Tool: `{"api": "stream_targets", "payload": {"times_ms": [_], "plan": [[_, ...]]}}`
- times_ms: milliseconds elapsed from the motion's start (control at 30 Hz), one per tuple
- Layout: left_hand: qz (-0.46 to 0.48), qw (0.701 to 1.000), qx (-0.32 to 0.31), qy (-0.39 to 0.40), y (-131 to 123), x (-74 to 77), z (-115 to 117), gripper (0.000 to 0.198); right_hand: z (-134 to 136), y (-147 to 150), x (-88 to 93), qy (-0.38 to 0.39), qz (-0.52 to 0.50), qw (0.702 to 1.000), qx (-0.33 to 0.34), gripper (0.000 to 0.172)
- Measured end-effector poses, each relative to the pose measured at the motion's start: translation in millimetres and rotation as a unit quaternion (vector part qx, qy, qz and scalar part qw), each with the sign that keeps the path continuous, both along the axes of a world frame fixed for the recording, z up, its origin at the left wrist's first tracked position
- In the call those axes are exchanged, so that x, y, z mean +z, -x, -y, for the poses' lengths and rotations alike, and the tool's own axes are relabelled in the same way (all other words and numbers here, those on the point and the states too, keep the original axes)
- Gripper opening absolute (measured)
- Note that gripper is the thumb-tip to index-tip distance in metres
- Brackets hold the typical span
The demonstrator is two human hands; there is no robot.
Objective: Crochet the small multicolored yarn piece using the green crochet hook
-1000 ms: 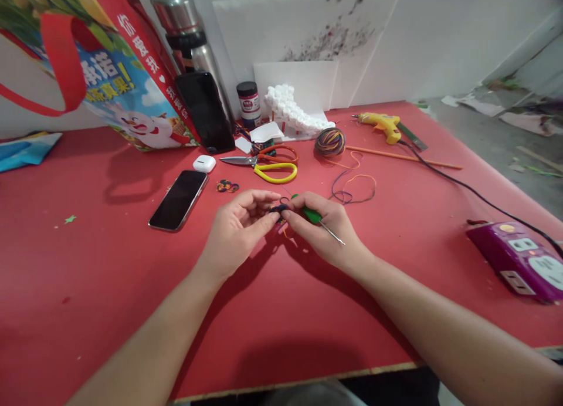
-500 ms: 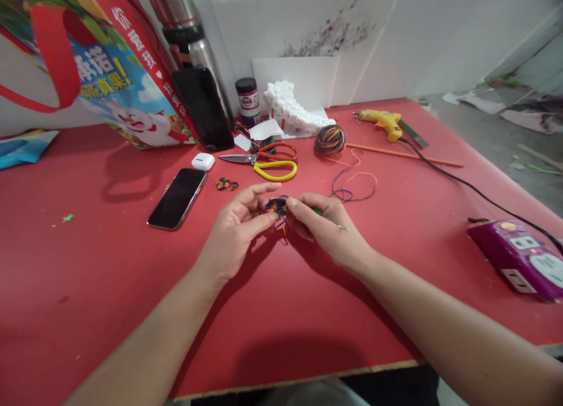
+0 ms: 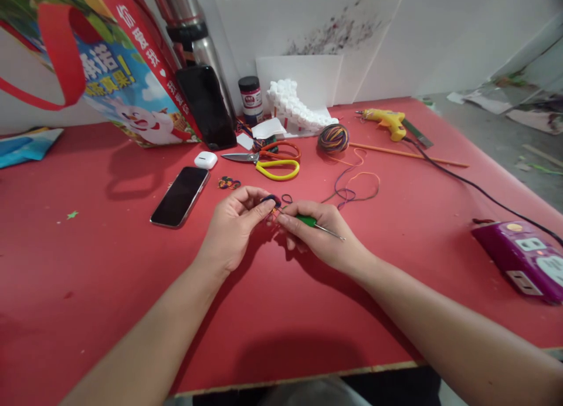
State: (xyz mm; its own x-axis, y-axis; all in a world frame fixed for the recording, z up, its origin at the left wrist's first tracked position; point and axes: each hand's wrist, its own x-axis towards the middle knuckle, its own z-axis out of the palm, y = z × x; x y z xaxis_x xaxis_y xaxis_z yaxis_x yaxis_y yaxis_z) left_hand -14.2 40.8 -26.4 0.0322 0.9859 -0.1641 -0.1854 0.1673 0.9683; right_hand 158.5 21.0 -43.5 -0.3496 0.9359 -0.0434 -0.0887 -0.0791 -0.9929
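Between the thumb and fingers of my left hand is a small multicoloured crochet piece, partly covered by the fingertips. My right hand is closed round a crochet hook with a green grip; a metal end sticks out toward the wrist, and the other end reaches the crochet piece. A small loop of dark yarn stands up between the hands. Loose yarn curls on the table behind my right hand, near the multicoloured yarn ball. Another small crocheted piece lies beyond my left hand.
Scissors with red and yellow handles lie behind my hands. A phone and a white earbud case are at left. A yellow glue gun, an orange stick and a purple power strip are at right.
My right hand has turned, so more of the hook's green grip and metal end shows. The crochet piece has tilted and is more covered by my left fingers. The view has shifted slightly.
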Motion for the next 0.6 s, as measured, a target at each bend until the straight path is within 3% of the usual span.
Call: {"api": "stream_targets", "payload": {"times_ms": [233,433,600], "plan": [[-0.049,0.998,0.021,-0.018,0,-0.3,-1,0.020,1,0,4.6,-0.122,0.104,0.985,-0.064,0.023],[-0.076,0.996,0.024,-0.029,0,0.5,1,0.018,4,0,6.0,-0.173,0.150,0.972,-0.048,0.023],[-0.059,0.997,-0.039,0.021,8,-1.7,-6,0.024,0,-13,3.2,-0.322,0.248,0.911,-0.071,0.020]]}}
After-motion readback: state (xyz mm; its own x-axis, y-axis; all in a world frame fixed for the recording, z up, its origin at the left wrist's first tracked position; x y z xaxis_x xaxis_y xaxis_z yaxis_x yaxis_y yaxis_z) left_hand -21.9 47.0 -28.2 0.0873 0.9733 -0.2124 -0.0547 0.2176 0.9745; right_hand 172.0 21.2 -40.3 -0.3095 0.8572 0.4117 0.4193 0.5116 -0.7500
